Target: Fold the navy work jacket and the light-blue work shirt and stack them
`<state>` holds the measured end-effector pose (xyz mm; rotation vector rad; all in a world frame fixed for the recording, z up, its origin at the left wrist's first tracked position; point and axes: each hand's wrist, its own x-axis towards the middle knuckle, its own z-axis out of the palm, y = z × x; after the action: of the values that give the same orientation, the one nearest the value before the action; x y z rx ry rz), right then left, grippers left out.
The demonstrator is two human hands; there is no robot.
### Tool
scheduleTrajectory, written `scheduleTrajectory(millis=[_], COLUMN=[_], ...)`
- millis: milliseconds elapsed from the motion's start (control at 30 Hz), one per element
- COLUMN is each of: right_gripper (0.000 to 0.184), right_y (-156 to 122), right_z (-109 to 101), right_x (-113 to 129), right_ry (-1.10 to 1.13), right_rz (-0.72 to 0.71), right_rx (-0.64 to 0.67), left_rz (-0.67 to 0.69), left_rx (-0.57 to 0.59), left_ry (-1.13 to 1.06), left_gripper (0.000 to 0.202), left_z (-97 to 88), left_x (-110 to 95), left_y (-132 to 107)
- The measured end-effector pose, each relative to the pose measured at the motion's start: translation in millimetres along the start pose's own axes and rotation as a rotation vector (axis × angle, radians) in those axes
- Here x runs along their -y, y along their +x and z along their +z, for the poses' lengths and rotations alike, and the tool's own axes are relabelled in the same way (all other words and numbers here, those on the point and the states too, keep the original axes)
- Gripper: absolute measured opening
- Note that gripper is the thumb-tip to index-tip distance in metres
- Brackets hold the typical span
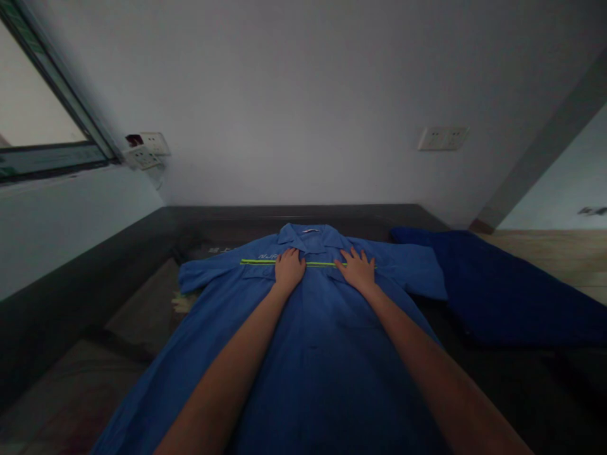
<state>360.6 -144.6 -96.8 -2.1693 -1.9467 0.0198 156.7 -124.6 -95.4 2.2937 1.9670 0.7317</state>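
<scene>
A blue short-sleeved work shirt lies spread flat on a dark surface, collar away from me. A thin yellow-green stripe runs across its chest. My left hand rests flat on the chest just left of the collar, fingers stretched out. On the chest to the right lies my right hand, palm down with fingers spread. Both hands press on the fabric near the stripe and hold nothing.
A darker blue garment lies crumpled to the right of the shirt. Wall sockets sit on the far wall and more sockets near a window at the left. Light floor shows at the right.
</scene>
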Motion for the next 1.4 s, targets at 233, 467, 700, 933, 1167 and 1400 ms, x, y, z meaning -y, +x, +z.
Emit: scheduleTrajectory(millis=[233,467,700,933,1167,1400], right_gripper=[0.053,0.033,0.022,0.036,0.034,0.024], right_y=[-3.6,-28.0,-84.5,-123.2,-122.4,-101.0], right_z=[-2.6,-23.1,-49.8,-47.2,-33.4,-18.6], right_x=[2.5,15.1,61.4,102.2,101.9,77.8], right_ry=[0.028,0.030,0.097,0.119,0.236,0.502], right_rz=[-0.018,-0.247,-0.465,-0.282,-0.117,-0.090], right_rx=[-0.069,-0.303,-0.140,0.085,0.036,0.003], left_rz=[-0.007,0.036,0.126,-0.045,0.012,0.061], left_rx=[-0.053,-0.162,0.019,-0.106,-0.142,-0.028], left_ry=[-0.100,-0.298,-0.458,-0.535,-0.497,-0.347], left_gripper=[0.029,0.030,0.023,0.036,0.033,0.024], left_z=[-1.9,-33.5,-43.9,-43.0,-39.1,-41.1], left_x=[-0.6,4.4,11.8,9.1,2.3,-1.0], left_y=[1.6,-11.5,-55.5,-79.6,-98.7,-103.2])
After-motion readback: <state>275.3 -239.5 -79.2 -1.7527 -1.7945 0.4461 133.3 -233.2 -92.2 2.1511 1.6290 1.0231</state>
